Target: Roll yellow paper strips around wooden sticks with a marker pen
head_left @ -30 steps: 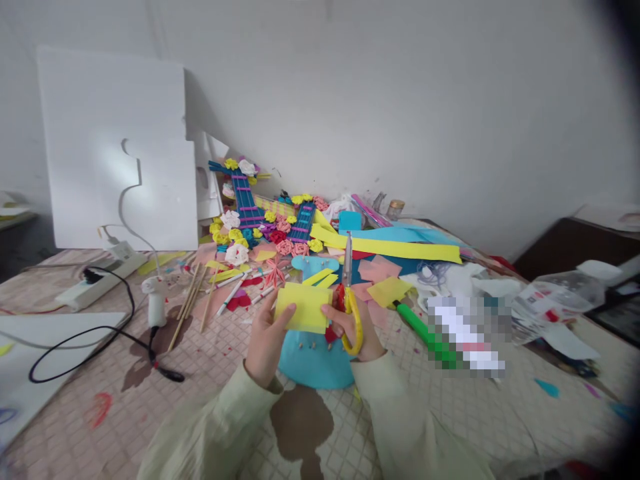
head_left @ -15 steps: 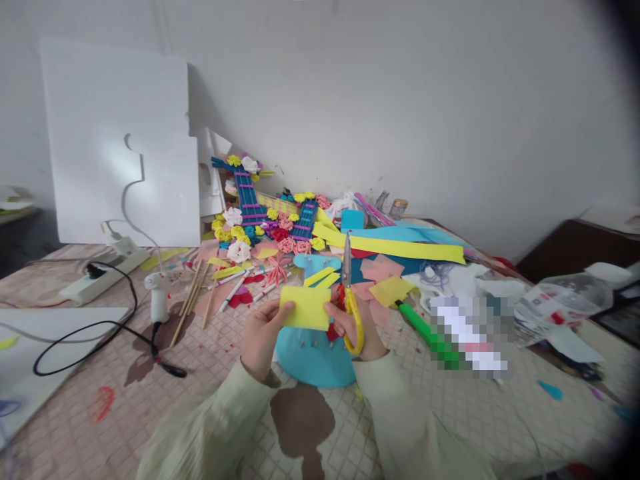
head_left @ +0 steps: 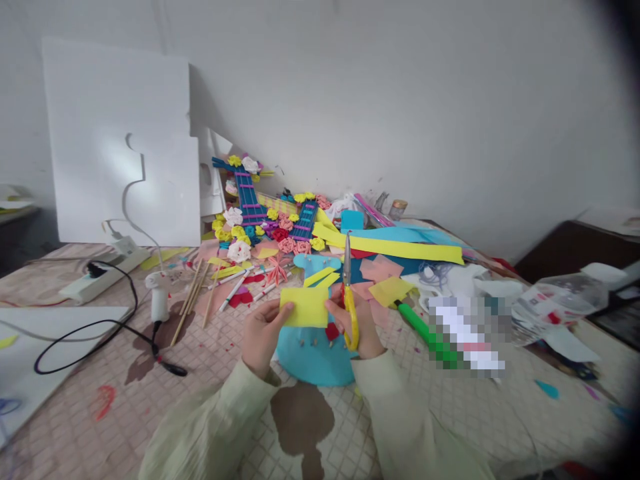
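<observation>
A small rectangle of yellow paper (head_left: 306, 308) is stretched between both hands. My left hand (head_left: 261, 333) pinches its left edge, thumb on the near face. My right hand (head_left: 364, 327) pinches the right edge with thumb and fingers, and yellow-handled scissors (head_left: 349, 293) hang from the same hand, their blades upright and together. Beneath and behind the paper lies a light-blue cutout (head_left: 315, 363) with small pegs along it, and a red scrap shows beside the paper's lower right corner. Two narrow yellow strips (head_left: 320, 276) rest on the cutout's upper part.
A white glue gun (head_left: 159, 300), wooden sticks (head_left: 188, 303) and markers (head_left: 233, 291) are on the left. Paper flowers (head_left: 240, 251) are heaped at the back. Long yellow strips (head_left: 400, 248), a green-handled tool (head_left: 420, 327) and a clear plastic bag (head_left: 555, 303) lie to the right.
Both hands stay in nearly the same place with the yellow paper. The scissors' handle has turned slightly in my right hand and now looks narrower.
</observation>
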A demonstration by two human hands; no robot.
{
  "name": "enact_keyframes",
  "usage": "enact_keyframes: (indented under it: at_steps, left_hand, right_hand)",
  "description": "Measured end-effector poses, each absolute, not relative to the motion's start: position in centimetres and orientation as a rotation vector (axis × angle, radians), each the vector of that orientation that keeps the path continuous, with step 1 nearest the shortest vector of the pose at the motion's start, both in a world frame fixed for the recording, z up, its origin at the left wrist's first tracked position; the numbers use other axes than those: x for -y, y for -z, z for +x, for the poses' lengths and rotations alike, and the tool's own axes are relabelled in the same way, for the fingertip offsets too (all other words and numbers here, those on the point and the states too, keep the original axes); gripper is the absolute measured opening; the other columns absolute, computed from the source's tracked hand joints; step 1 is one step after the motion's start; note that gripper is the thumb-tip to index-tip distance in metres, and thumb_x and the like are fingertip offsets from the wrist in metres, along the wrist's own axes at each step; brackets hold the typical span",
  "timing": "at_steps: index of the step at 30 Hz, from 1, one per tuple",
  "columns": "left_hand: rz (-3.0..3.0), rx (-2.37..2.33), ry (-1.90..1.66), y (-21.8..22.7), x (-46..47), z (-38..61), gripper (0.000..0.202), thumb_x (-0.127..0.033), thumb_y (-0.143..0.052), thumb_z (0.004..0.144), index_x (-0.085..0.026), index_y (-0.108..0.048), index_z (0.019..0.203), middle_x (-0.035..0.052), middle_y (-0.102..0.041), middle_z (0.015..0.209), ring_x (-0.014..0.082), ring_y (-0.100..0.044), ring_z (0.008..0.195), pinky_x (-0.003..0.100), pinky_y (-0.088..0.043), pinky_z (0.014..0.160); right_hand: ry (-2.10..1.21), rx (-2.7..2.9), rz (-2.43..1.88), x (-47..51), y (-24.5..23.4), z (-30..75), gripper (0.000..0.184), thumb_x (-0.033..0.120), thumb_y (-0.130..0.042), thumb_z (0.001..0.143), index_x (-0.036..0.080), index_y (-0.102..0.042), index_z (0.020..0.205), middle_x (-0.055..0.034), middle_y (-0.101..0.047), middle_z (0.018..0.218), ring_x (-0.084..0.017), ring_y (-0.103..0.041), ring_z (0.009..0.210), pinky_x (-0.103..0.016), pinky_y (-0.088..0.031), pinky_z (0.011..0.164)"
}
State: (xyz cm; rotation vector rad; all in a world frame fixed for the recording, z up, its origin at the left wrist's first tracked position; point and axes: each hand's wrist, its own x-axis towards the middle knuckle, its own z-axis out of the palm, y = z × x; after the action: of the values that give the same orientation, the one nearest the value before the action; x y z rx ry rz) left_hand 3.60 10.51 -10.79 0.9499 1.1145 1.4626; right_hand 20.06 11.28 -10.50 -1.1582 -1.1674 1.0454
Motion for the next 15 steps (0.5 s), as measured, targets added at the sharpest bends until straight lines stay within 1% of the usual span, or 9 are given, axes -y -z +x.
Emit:
enact_keyframes:
  at_steps: [2,5,10,13,15]
  left_hand:
    - [0.961,-1.133,-1.457,10.84,-10.54,3.58,0.041,-0.041,-0.077,0.049,-0.012,-0.068,0.077,0.007,-0.071,0.075,0.0209,-0.066,0.069,0.031,-0.053,0.066]
    - [0.988,-1.16,-1.433,10.72,-10.44,3.49,0.041,-0.042,-0.077,0.046,-0.012,-0.068,0.073,0.0066,-0.071,0.071,0.0209,-0.066,0.068,0.03,-0.054,0.064]
    - [1.058,-1.196,-1.382,10.62,-10.24,3.29,0.04,-0.042,-0.077,0.044,-0.012,-0.067,0.068,0.0062,-0.071,0.068,0.0201,-0.066,0.063,0.026,-0.052,0.056]
    - [1.097,-1.212,-1.362,10.93,-10.28,3.28,0.04,-0.043,-0.076,0.046,-0.012,-0.066,0.069,0.0055,-0.07,0.065,0.0195,-0.065,0.061,0.025,-0.052,0.054]
    - [1.123,-1.215,-1.355,11.19,-10.33,3.33,0.039,-0.044,-0.075,0.048,-0.013,-0.066,0.07,0.0054,-0.07,0.065,0.0194,-0.065,0.062,0.025,-0.052,0.054]
  right_hand:
    - [-1.014,1.158,-1.179,-11.59,10.84,20.21,0.028,0.036,-0.067,0.06,0.02,-0.047,0.071,0.0091,-0.047,0.047,-0.006,-0.035,0.03,-0.021,-0.026,0.032]
    - [-0.981,1.163,-1.195,-11.88,11.09,20.38,0.029,0.037,-0.068,0.058,0.02,-0.048,0.071,0.0083,-0.047,0.047,-0.008,-0.039,0.034,-0.022,-0.028,0.034]
    - [-0.938,1.175,-1.197,-11.97,11.02,20.57,0.029,0.039,-0.068,0.058,0.02,-0.049,0.07,0.0056,-0.051,0.052,-0.009,-0.042,0.037,-0.022,-0.031,0.035]
    - [-0.929,1.195,-1.19,-12.06,11.16,20.67,0.029,0.039,-0.067,0.058,0.019,-0.049,0.071,0.0041,-0.055,0.058,-0.008,-0.041,0.036,-0.022,-0.033,0.036]
    - [-0.919,1.204,-1.189,-12.18,11.39,20.73,0.028,0.037,-0.067,0.058,0.019,-0.05,0.072,0.0027,-0.057,0.062,-0.009,-0.045,0.04,-0.023,-0.037,0.039]
